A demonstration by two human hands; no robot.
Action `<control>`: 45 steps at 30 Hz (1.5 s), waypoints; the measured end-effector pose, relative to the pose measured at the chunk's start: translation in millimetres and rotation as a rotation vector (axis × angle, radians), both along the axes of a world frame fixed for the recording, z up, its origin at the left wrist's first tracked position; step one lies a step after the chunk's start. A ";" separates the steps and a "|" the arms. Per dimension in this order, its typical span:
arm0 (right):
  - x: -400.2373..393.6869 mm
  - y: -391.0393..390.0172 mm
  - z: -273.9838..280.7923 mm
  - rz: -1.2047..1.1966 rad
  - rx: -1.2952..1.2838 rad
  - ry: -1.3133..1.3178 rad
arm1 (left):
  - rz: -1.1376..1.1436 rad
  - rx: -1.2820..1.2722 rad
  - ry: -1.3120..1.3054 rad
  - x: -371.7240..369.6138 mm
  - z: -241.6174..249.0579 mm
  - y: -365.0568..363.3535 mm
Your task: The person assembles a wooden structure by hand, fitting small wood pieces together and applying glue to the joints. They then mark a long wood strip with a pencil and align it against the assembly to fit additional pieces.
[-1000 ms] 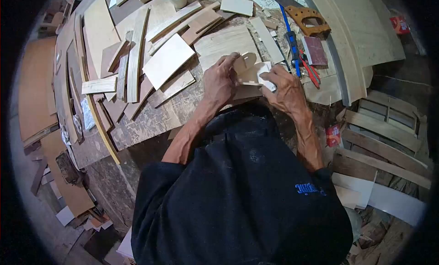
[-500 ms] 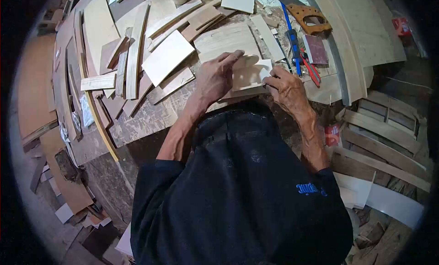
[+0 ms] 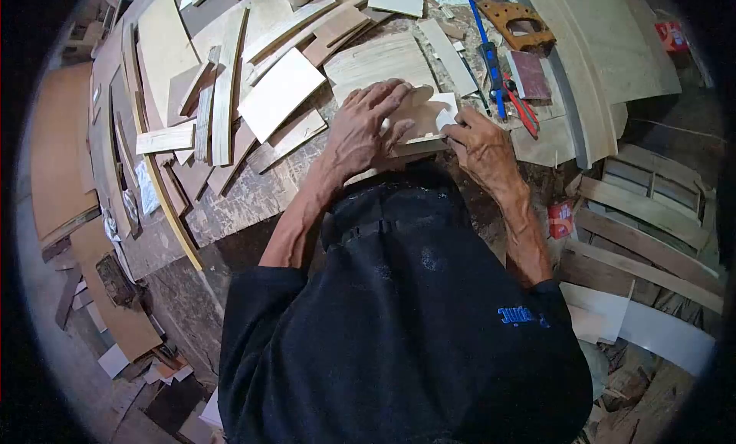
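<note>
Pale wooden piece (image 3: 422,121) near bench (image 3: 241,208) edge; left hand (image 3: 359,135) spread, right hand (image 3: 483,147) pinching end.

Blue lettering (image 3: 524,316) on my black shirt (image 3: 406,344), right side: partly folded, no full word legible. Pale marks on the red packet (image 3: 560,219) at right, too small to read. No numbers made out.

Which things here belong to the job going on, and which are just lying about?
Apparently in the job:
- pale wooden workpiece, at the left hand
- small white piece, at the right hand

Seemingly lying about, untouched:
- handsaw
- red-handled tool
- dark red block
</note>
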State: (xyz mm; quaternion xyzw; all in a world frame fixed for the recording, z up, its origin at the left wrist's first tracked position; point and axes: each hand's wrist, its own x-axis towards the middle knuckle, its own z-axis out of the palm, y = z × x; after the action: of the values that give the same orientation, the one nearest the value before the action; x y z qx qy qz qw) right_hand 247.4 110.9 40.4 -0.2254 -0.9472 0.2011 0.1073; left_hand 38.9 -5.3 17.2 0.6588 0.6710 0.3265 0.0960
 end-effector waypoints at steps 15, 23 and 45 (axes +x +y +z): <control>1.2 -0.4 -1.2 -0.006 -0.022 0.027 | -0.061 -0.202 0.148 -12.3 6.8 -1.9; 0.0 -2.3 2.0 -0.021 -0.031 -0.004 | -0.067 -0.244 0.146 -15.5 9.0 0.3; -7.1 7.1 15.2 -0.198 -0.187 0.248 | -0.035 -0.187 0.298 -13.1 -2.2 0.0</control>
State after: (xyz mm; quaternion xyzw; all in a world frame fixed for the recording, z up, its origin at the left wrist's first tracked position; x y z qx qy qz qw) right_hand 240.3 118.0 55.6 -0.2998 -0.8772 0.3028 0.2211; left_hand 25.8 -5.3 15.0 0.6997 0.6936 0.1598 0.0621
